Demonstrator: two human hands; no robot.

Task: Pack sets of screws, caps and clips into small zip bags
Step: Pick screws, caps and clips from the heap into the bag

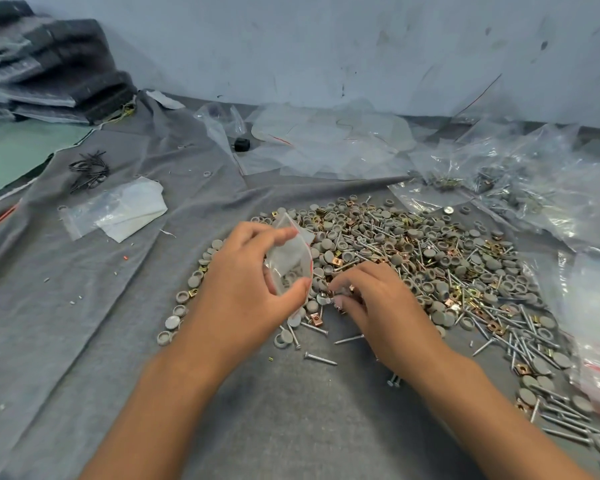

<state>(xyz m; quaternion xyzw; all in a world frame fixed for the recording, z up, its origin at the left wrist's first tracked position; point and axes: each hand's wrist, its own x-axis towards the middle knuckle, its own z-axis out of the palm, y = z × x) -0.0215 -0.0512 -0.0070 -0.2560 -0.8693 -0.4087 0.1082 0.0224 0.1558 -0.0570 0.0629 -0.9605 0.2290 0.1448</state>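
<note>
Holding: left hand (246, 271) grips a small clear zip bag (290, 261) with a red seal line, thumb and fingers curled round it, bag raised over the near-left edge of the heap.
Picking: right hand (371, 299) lies on the heap, fingertips (336, 289) curled and pinching small parts just beside the bag; which parts cannot be told.
Heap: grey round caps (430, 251), silver screws (520, 344) and brass-coloured clips (336, 260), mixed, on a grey cloth (101, 306).
Strays: single screw (321, 358) near the wrists.
Left, farther: flat clear bags (115, 209); black wire ties (89, 169).
Right: large clear bags (551, 188) holding more parts.
Far: crumpled clear plastic (326, 140); stacked grey felt (49, 64) at far left, against a pale wall (326, 39).
</note>
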